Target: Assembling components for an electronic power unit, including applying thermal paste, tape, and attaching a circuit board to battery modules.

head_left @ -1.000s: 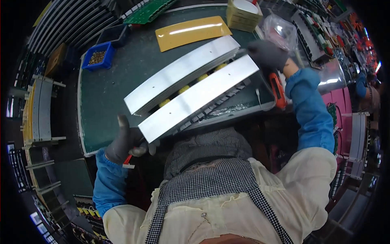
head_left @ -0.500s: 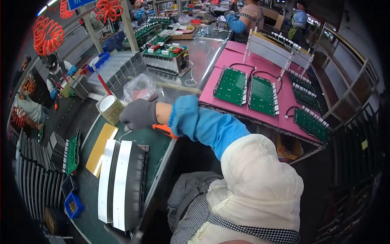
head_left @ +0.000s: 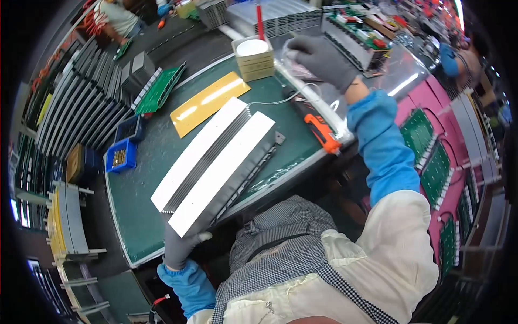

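A long silvery heat sink with two bright flat faces and a dark ribbed gap lies slanted on the green bench. My left hand, in a grey glove, is at its near end; the thumb shows, but the metal hides the fingers. Far right of it, my right hand, also gloved, has its fingers curled on a clear plastic bag with something pinkish inside. An orange and black electric screwdriver lies below the right wrist. A thin white cable runs from the heat sink's far end toward the bag.
A yellow sheet lies beyond the heat sink. A box with a white roll stands near the bag. Left are a blue bin of small brass-coloured parts, a green circuit board and stacked metal panels. Pink-covered table is right.
My view has swung down and left. My right hand has gone from beside the screwdriver and roll box to the plastic bag. My left hand now shows clearly at the heat sink's near end.
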The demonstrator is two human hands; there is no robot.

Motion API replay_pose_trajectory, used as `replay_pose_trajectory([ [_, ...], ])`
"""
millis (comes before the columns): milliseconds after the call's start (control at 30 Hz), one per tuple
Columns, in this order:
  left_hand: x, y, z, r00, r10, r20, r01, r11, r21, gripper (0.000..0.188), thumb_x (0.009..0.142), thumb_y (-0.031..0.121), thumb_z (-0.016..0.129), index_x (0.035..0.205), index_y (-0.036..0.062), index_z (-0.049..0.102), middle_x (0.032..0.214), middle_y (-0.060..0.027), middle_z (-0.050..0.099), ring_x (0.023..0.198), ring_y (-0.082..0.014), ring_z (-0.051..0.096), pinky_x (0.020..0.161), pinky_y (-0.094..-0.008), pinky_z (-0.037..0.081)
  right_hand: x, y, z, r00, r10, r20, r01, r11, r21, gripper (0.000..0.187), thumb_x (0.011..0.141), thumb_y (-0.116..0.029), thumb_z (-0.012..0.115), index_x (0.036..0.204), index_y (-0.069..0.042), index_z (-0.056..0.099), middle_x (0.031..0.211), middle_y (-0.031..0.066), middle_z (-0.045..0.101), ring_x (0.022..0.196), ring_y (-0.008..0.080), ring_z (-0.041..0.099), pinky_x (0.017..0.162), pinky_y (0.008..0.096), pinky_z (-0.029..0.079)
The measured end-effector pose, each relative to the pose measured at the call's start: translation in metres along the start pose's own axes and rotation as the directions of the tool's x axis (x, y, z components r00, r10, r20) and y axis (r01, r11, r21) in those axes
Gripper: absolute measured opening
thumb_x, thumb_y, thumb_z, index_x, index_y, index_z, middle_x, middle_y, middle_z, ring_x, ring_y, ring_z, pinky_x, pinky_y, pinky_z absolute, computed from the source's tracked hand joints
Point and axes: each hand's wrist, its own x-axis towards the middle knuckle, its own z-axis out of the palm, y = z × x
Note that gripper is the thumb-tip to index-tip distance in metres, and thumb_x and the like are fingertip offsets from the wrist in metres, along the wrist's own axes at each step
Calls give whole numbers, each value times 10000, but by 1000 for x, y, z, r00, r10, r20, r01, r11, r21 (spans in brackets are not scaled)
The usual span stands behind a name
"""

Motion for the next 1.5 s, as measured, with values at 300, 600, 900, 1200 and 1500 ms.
replay_pose_trajectory([
  [300, -2, 1, -15, 954, -140, 265, 120, 989, 92, 889, 647, 325, 937, 1360, -1, 518, 1302, -132, 611, 1194, -265, 589, 1008, -406, 458, 103, 49, 96, 995, 90, 33, -87, 993, -76, 535, 936, -487, 621, 1347, -145, 596, 1379, 195, 454, 1206, 354, 566, 1050, 398, 450],
  [600, 17, 5, -5, 938, -320, 132, 347, 864, -365, 1195, 637, 348, 957, 1499, -30, 221, 1375, -179, 530, 1214, -275, 578, 1005, -420, 477, 131, 85, 143, 964, 216, 155, -197, 972, -131, 669, 928, -561, 590, 1414, -107, 518, 1282, 231, 585, 1150, 333, 621, 992, 405, 482],
  [900, 48, 12, -36, 876, -464, 130, 473, 775, -419, 1046, 636, 522, 898, 1401, -35, 450, 1309, -141, 557, 1176, -253, 551, 1001, -403, 445, 156, 52, 30, 933, -287, -218, 157, 869, -469, 567, 797, -93, 736, 1317, -64, 511, 1237, 179, 585, 1022, 334, 622, 884, 436, 512],
  [1200, 50, -3, -17, 796, -541, -272, 339, 770, -540, 865, 895, 671, 576, 1444, 26, 399, 1255, -107, 598, 1079, -199, 625, 861, -318, 533, 101, 45, 0, 970, -242, 35, 222, 930, 292, 376, 964, -256, 639, 1266, -34, 627, 1008, 111, 719, 942, 226, 687, 825, 350, 542],
  [1500, 66, 5, 0, 729, -526, -437, 212, 781, -587, 850, 897, 685, 545, 1453, 62, 389, 1292, -99, 578, 1110, -202, 613, 864, -311, 526, 130, 37, 61, 927, -116, 356, 45, 978, 202, 267, 911, -224, 648, 1071, -18, 705, 970, 101, 713, 876, 183, 674, 819, 314, 540],
])
